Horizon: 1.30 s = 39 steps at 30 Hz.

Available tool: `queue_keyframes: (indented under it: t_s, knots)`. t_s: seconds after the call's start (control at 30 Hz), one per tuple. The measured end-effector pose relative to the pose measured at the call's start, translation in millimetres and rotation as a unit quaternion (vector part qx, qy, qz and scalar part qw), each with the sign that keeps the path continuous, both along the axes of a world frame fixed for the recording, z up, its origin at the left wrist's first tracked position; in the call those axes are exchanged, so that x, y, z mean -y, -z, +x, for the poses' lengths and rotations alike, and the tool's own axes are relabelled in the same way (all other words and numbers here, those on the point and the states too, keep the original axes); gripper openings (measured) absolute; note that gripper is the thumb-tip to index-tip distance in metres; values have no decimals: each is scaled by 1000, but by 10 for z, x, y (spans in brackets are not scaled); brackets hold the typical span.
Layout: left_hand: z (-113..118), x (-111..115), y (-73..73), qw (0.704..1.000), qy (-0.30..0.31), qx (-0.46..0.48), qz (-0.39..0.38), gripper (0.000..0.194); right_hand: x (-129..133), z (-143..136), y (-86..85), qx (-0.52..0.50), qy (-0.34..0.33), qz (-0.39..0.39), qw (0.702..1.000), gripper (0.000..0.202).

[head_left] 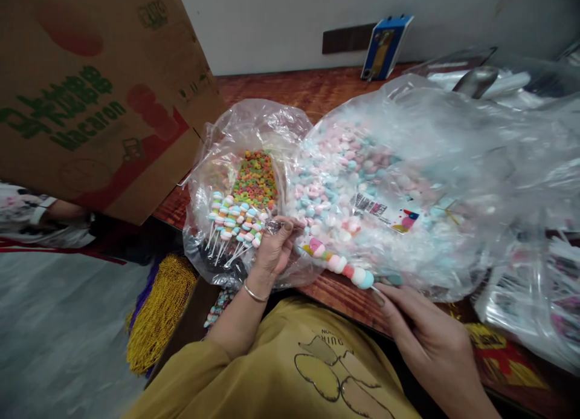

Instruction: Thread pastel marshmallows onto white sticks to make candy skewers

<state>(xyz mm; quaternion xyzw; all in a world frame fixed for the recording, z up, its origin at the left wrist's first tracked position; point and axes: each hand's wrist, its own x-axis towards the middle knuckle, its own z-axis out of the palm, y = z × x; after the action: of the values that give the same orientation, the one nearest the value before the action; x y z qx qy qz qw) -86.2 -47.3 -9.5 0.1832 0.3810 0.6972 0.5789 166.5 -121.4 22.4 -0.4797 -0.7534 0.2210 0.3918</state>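
Mustard shirt (272,358) is closest to my camera, bottom centre. Candy skewer (338,263) is in the air between the two hands, over the front of the tabletop (338,295). Long axis runs from the right hand (430,328) up and leftward, loaded tip pointing at the left hand (274,250). Right has the bare stick end, thumb and forefinger clamped on it. Left is the hand nearer the tip, just beside it; its fingers are bunched together, but I can't tell if they grip anything. Containers: clear left bag (258,113) has ring-shaped pieces (256,177) in orange and green, with a batch of loaded skewers (238,222) at its near side, sticks toward me. Bigger right bag (435,129) has pink, blue and white pieces (312,195), printed label (385,212) on it. Macaron carton (118,62) far left; contents not visible to me.
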Motion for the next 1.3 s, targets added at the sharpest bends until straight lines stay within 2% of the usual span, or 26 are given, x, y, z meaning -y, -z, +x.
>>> queue_keyframes:
  t_s: [0.07, 0.1, 0.13, 0.2, 0.27, 0.3, 0.37, 0.43, 0.47, 0.53, 0.63, 0.7, 0.8, 0.9, 1.0, 1.07, 1.1, 1.13, 1.17, 1.23, 1.27, 1.3]
  knots:
    - [57, 10, -33, 999, 12, 48, 4, 32, 33, -31, 78, -83, 7, -132, 988, 23]
    - [89, 15, -56, 997, 11, 74, -6, 29, 51, -52, 118, -127, 13, -207, 970, 28]
    - [121, 19, -83, 995, 8, 96, -20, 26, 70, -79, 158, -174, 16, -286, 942, 33]
    - [178, 20, -138, 991, 1, 126, -47, 18, 111, -147, 226, -270, 9, -420, 866, 43]
    - [218, 11, -183, 988, -4, 141, -63, 12, 153, -223, 278, -349, -6, -496, 795, 48]
    - [230, 3, -198, 987, -5, 147, -65, 10, 175, -258, 301, -376, -12, -512, 772, 48]
    - [245, -15, -216, 985, -2, 161, -65, 9, 217, -312, 343, -400, -17, -520, 754, 47]
    - [265, -34, -224, 982, 2, 173, -69, 8, 254, -339, 385, -393, -19, -508, 766, 45]
    - [281, -43, -228, 982, 2, 176, -74, 7, 269, -344, 404, -378, -18, -493, 784, 43]
    - [328, -59, -236, 981, 1, 177, -84, 9, 285, -346, 436, -321, -10, -432, 843, 38]
    - [414, -86, -247, 981, 2, 175, -86, 12, 271, -340, 474, -197, 20, -241, 950, 24]
    - [459, -104, -250, 980, 6, 177, -87, 13, 242, -333, 500, -106, 34, -86, 990, 16]
    - [500, -123, -258, 980, 7, 171, -106, 15, 192, -316, 542, 27, 44, 93, 994, 15]
    - [539, -124, -268, 979, 11, 162, -126, 22, 161, -305, 561, 92, 49, 154, 983, 12]
    - [599, -109, -265, 977, 31, 169, -124, 27, 159, -328, 538, 29, 56, 90, 994, 13]
    - [640, -96, -255, 977, 38, 170, -120, 30, 166, -364, 502, -67, 54, -36, 996, 17]
    - [658, -89, -249, 978, 40, 167, -118, 31, 168, -388, 483, -127, 48, -122, 983, 21]
    - [675, -81, -243, 979, 43, 164, -115, 33, 169, -414, 464, -190, 38, -217, 957, 26]
    - [691, -73, -237, 980, 49, 161, -111, 34, 167, -442, 447, -253, 25, -307, 917, 31]
    - [729, -49, -225, 981, 67, 153, -99, 37, 157, -496, 423, -349, 0, -428, 834, 40]
    - [755, -32, -216, 982, 76, 146, -96, 38, 148, -519, 416, -367, -9, -447, 816, 42]
    - [785, -11, -207, 982, 85, 138, -96, 39, 136, -539, 414, -361, -12, -434, 825, 41]
